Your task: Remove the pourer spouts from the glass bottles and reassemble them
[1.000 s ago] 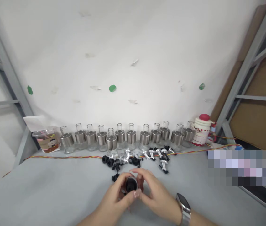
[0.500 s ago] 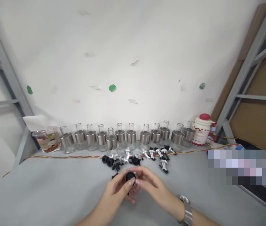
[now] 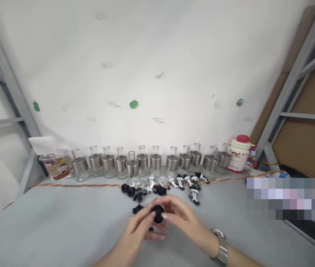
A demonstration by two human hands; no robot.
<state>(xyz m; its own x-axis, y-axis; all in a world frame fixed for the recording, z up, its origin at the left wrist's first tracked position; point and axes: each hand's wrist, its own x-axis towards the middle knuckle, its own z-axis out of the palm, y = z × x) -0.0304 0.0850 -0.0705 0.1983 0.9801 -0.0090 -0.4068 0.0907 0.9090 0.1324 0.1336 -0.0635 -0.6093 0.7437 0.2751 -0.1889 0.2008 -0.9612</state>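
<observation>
Near the front of the grey table, my left hand (image 3: pixel 141 222) and my right hand (image 3: pixel 181 218) hold one round black cap with a silvery rim (image 3: pixel 158 213) between them. Its dark hollow face is turned toward me. Fingers of both hands are closed around its edge, with the thumbs at the lower sides; its underside is hidden. A small black part shows under my left fingers. Just beyond my left hand lies a black fitting (image 3: pixel 138 209). Farther back are loose silver-and-black pourer spouts (image 3: pixel 194 195) and black round caps (image 3: pixel 130 191).
Several glass bottles with steel sleeves (image 3: pixel 132 168) stand in a row along the wall. A plastic cup (image 3: pixel 58 168) is at the left end, a white jar with a red knob (image 3: pixel 239 154) at the right. A twisted wire (image 3: pixel 90 185) crosses the table; metal frames flank both sides.
The black cap has turned so that more of its round face shows, and it has shifted slightly right. My thumbs have moved apart. The loose parts and bottles stay where they were.
</observation>
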